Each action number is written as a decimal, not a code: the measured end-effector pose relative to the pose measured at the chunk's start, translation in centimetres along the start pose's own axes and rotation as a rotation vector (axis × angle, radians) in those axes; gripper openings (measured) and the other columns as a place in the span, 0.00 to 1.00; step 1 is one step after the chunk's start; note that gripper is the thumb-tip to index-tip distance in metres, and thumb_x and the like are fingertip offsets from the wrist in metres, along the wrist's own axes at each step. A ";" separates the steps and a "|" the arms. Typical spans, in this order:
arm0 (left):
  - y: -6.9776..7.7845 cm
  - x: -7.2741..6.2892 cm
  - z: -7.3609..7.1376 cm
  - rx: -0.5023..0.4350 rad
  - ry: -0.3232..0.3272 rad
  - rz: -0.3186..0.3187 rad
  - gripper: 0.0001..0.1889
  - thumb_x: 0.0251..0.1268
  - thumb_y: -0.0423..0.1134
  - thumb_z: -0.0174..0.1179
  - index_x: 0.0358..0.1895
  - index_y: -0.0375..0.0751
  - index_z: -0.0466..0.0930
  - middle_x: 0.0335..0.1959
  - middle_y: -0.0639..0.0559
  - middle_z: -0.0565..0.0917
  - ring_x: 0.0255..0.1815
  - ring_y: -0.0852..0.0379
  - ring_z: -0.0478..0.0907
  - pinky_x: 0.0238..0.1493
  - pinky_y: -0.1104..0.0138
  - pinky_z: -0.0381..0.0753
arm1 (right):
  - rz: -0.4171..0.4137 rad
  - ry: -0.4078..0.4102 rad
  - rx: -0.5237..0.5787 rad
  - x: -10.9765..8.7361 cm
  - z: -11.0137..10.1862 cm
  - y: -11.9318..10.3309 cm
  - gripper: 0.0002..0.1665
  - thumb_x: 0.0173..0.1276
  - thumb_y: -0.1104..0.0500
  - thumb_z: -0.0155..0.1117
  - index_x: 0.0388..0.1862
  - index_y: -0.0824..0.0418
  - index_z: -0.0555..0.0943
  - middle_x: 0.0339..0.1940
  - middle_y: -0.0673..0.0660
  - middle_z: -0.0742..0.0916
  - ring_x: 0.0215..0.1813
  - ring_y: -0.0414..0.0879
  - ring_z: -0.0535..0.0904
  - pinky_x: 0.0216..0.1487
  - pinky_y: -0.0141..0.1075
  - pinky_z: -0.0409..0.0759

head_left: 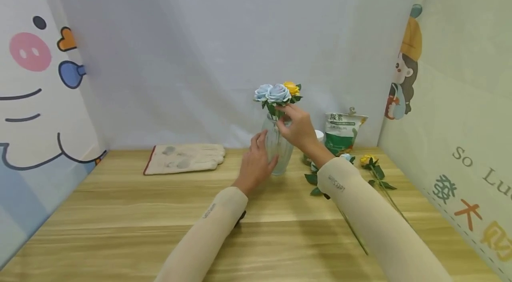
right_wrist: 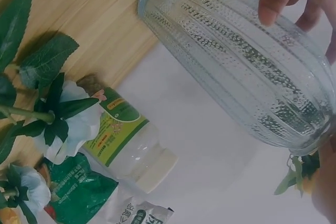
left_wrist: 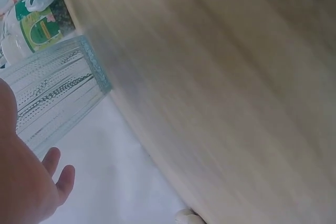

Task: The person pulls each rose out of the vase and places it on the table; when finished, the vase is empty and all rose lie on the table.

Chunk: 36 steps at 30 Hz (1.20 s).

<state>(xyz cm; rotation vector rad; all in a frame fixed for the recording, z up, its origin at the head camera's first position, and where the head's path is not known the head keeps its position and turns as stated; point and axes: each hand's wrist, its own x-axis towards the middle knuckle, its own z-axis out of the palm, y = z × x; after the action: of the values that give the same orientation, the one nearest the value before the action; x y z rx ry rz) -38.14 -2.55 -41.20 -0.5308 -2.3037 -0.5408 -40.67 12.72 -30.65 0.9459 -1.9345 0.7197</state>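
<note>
A clear ribbed glass vase (head_left: 283, 151) stands upright on the table, with two pale blue artificial roses (head_left: 278, 93) and a yellow rose (head_left: 291, 88) above its mouth. My left hand (head_left: 256, 161) holds the vase low on its left side. In the right wrist view, its thumb (right_wrist: 272, 6) lies across the near side of the glass and other fingers are behind. At the vase's mouth, my right hand (head_left: 298, 127) pinches a rose stem just under the blooms; its fingertips are partly hidden by leaves. The left wrist view shows the vase (left_wrist: 63, 82) beside my left hand.
Right of the vase lie blue roses (right_wrist: 71, 121) and a yellow rose (head_left: 368, 160) with long stems. Behind them stand a white-capped bottle (right_wrist: 131, 135) and a clipped green-white bag (head_left: 340, 133). White gloves (head_left: 186, 157) lie at the left. A dark object (head_left: 241, 217) is partly under my left sleeve.
</note>
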 end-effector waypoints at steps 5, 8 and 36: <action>-0.3 0.0 0.2 -0.011 0.018 0.012 0.43 0.65 0.50 0.65 0.74 0.37 0.49 0.62 0.35 0.67 0.34 0.42 0.81 0.32 0.51 0.80 | 0.003 0.024 -0.042 0.4 -0.3 -0.7 0.15 0.56 0.73 0.65 0.45 0.71 0.85 0.37 0.62 0.86 0.31 0.51 0.81 0.33 0.42 0.81; -0.5 0.1 0.2 -0.041 -0.002 0.014 0.43 0.66 0.49 0.64 0.74 0.37 0.48 0.63 0.34 0.66 0.32 0.42 0.80 0.34 0.51 0.81 | 0.030 0.055 -0.051 0.7 -0.5 -1.2 0.15 0.57 0.73 0.64 0.44 0.70 0.85 0.39 0.62 0.87 0.33 0.55 0.81 0.33 0.44 0.80; 0.2 -0.1 -0.1 -0.438 -0.160 -0.244 0.42 0.69 0.50 0.61 0.76 0.38 0.45 0.71 0.36 0.60 0.55 0.40 0.74 0.51 0.50 0.78 | 0.208 0.277 0.097 2.8 -0.9 -2.8 0.15 0.55 0.77 0.61 0.42 0.72 0.84 0.39 0.65 0.85 0.34 0.57 0.82 0.35 0.48 0.82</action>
<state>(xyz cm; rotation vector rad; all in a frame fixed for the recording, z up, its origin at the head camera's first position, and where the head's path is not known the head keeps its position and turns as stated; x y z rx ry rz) -37.90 -2.51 -41.15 -0.5123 -2.4234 -1.1755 -38.99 10.89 -27.41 0.6668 -1.7791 1.0167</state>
